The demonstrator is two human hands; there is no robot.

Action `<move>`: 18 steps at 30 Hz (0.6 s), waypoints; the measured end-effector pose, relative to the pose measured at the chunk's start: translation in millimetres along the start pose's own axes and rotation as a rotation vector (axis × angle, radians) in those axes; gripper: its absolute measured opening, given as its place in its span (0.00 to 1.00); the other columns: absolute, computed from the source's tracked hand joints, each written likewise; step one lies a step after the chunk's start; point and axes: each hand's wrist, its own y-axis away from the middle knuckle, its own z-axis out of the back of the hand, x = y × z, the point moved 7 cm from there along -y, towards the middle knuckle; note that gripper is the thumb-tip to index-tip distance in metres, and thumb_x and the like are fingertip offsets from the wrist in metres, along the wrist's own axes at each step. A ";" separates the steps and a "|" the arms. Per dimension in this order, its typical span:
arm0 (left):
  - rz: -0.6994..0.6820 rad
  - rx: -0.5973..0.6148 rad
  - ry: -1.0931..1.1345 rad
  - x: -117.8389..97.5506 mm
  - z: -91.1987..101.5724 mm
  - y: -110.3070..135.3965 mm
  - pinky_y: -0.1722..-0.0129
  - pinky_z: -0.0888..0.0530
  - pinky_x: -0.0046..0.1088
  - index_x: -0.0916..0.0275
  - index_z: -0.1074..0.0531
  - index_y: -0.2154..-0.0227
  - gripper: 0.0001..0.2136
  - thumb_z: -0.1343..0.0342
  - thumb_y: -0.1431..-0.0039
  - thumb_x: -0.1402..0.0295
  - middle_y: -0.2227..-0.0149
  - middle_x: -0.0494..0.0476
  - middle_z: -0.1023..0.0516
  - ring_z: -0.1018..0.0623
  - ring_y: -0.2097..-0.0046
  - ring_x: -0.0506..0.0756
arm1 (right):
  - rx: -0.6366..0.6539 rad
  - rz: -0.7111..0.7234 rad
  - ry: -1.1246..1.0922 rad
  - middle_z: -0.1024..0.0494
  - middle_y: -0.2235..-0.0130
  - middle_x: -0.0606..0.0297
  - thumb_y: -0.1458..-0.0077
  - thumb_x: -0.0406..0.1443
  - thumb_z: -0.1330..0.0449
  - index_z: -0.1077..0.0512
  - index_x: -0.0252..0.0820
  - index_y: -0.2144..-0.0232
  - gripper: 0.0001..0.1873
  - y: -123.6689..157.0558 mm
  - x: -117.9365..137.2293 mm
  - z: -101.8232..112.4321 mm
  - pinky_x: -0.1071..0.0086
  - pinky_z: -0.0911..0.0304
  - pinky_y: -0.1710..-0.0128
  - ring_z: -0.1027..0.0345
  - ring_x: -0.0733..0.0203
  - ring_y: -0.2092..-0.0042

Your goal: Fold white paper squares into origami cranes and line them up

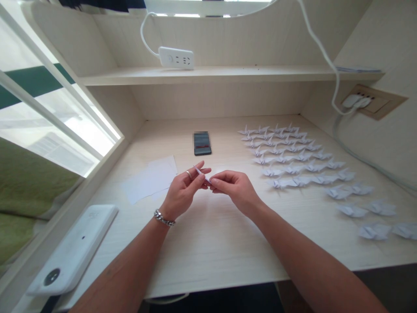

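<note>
Between my two hands, over the middle of the desk, is a small piece of folded white paper, seen nearly edge-on. My left hand, with a ring and a chain bracelet, pinches it between thumb and fingers. From the other side my right hand grips its lower end with thumb and forefinger closed. How the paper is folded I cannot make out. White paper sheets lie flat left of my left hand. Folded paper cranes stand in several rows to the right.
A dark phone lies beyond my hands. A long white device rests at the desk's left edge. On the shelf stands a white power strip. A white cable hangs down to the wall socket at right.
</note>
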 end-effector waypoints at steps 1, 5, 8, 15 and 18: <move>-0.003 0.005 -0.007 -0.2 -0.3 -0.1 0.56 0.23 0.43 0.69 0.34 0.43 0.26 0.42 0.42 0.60 0.45 0.72 0.28 0.21 0.59 0.58 | -0.002 -0.001 0.002 0.21 0.72 0.63 0.57 0.40 0.31 0.22 0.37 0.71 0.12 0.1 0.1 0.0 0.63 0.29 0.62 0.28 0.62 0.68; -0.019 0.018 -0.040 -1.4 -1.8 -0.3 0.58 0.22 0.41 0.68 0.37 0.41 0.27 0.44 0.41 0.60 0.43 0.72 0.30 0.21 0.59 0.58 | -0.001 0.015 0.028 0.21 0.72 0.63 0.57 0.40 0.30 0.22 0.37 0.71 0.12 0.2 -0.3 0.1 0.63 0.29 0.63 0.27 0.62 0.69; -0.025 0.010 -0.069 -2.8 -2.3 0.0 0.59 0.22 0.40 0.67 0.39 0.39 0.28 0.44 0.40 0.60 0.44 0.72 0.29 0.20 0.61 0.56 | 0.009 0.022 0.026 0.20 0.71 0.63 0.57 0.41 0.30 0.22 0.38 0.70 0.13 -0.6 -2.4 -0.1 0.63 0.28 0.63 0.26 0.61 0.69; -0.043 0.001 -0.121 -4.0 -1.7 -0.5 0.61 0.22 0.38 0.68 0.40 0.39 0.29 0.45 0.39 0.59 0.43 0.72 0.30 0.21 0.63 0.54 | 0.020 0.082 0.021 0.20 0.70 0.63 0.53 0.42 0.33 0.23 0.38 0.68 0.13 -1.9 -3.1 -1.6 0.63 0.27 0.63 0.25 0.61 0.67; -0.040 -0.006 -0.127 -3.2 -0.7 -1.0 0.60 0.21 0.39 0.68 0.41 0.39 0.29 0.46 0.39 0.59 0.44 0.72 0.29 0.20 0.62 0.55 | 0.017 0.093 0.021 0.20 0.70 0.63 0.51 0.42 0.34 0.23 0.38 0.67 0.12 -1.8 -2.9 -1.8 0.63 0.26 0.63 0.25 0.61 0.67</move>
